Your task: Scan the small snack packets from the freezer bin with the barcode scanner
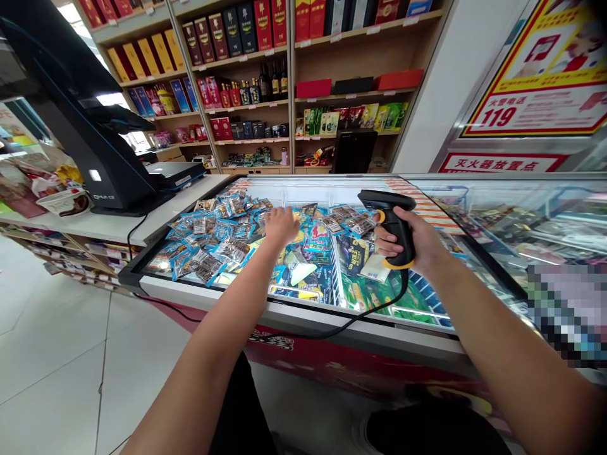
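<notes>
A black-and-yellow handheld barcode scanner (399,235) is gripped by my right hand (420,239), its head angled to the left. Its black cable (353,321) droops along the freezer's front edge. My left hand (281,226) reaches over the chest freezer (190,287), fingers apart and apparently holding nothing. Just left of it, a large pile of small blue-and-brown snack packets (203,237) covers the freezer's glass top. A smaller cluster of like packets (348,219) lies between my two hands. Beneath the glass, bagged frozen goods (303,268) show in wire baskets.
On the left counter (164,218) stand a black checkout terminal (109,183) and a flat scale (175,172). Shelves (289,101) with boxes and bottles rise behind. A second freezer (502,215) adjoins on the right, below wall signs (526,114).
</notes>
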A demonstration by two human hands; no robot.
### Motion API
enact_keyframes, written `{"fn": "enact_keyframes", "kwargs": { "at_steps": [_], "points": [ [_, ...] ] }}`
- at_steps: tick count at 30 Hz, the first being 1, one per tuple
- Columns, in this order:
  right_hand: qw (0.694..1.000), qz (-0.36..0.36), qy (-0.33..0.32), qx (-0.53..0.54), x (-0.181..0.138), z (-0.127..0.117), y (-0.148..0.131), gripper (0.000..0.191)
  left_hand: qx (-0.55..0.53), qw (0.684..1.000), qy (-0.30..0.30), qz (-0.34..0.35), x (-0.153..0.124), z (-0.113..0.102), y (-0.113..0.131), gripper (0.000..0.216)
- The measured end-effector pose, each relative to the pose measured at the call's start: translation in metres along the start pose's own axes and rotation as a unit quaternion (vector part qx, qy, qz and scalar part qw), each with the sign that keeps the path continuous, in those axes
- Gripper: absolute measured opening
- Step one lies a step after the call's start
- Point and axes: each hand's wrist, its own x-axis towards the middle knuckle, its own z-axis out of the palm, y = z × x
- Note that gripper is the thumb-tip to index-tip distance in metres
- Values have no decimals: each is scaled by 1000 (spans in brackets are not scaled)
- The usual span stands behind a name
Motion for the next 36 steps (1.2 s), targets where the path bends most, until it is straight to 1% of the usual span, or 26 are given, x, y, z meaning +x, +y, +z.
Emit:
{"fn": "enact_keyframes", "kwargs": {
  "at_steps": [1,2,4,6,9,10,11,13,15,16,18,20,22,23,25,27,29,33,34,35,36],
  "points": [
    [1000,0,0,-4,0,0,0,29,14,999,10,-41,3,-2,-12,55],
    [1000,1,-1,-6,1,0,0,29,24,998,9,-65,5,-4,-23,54],
    [1000,2,-4,-9,1,0,0,31,39,997,6,-67,8,-7,-39,48],
    [1000,4,-9,-9,1,0,0,33,31,999,5,-40,11,-8,-44,41],
    [1000,7,-14,-8,1,0,0,33,-15,1000,-12,18,12,-6,-33,37],
    [1000,7,-14,-8,2,0,0,33,-26,999,-18,25,11,-3,-26,37],
    [1000,5,-14,-9,2,0,1,34,-30,999,-22,18,10,-1,-21,39],
    [1000,1,-18,-14,3,-1,2,34,-32,999,-18,-27,9,4,-12,49],
    [999,-3,-24,-21,4,-2,3,35,-52,996,-24,-71,10,8,-10,55],
    [999,-4,-27,-23,5,-3,4,35,-73,993,-31,-83,11,9,-10,56],
    [999,-2,-31,-22,5,-4,5,35,-128,987,-41,-93,15,10,-13,58],
    [999,10,-34,-18,5,-4,6,35,-195,977,-39,-79,19,11,-14,52],
    [999,34,-33,-16,5,-4,7,34,-274,960,-21,-44,22,12,-12,35],
    [998,47,-30,-17,5,-3,7,34,-319,947,-7,-32,22,12,-11,29],
    [997,66,-24,-26,6,-3,9,34,-406,913,26,-30,23,13,-7,32],
    [997,72,-20,-34,6,-2,10,34,-465,883,44,-51,22,13,-4,41],
    [997,68,-22,-36,6,-2,11,34,-491,867,35,-77,21,12,-3,46],
    [997,60,-28,-34,7,-2,11,33,-519,846,3,-123,20,11,-3,53],
    [997,61,-29,-34,7,-3,11,33,-521,845,-1,-124,21,12,-4,56],
    [997,61,-30,-35,7,-3,10,33,-508,853,2,-117,21,12,-4,58],
    [997,61,-30,-36,7,-3,10,33,-483,869,12,-106,21,13,-5,61]
  ]
}}
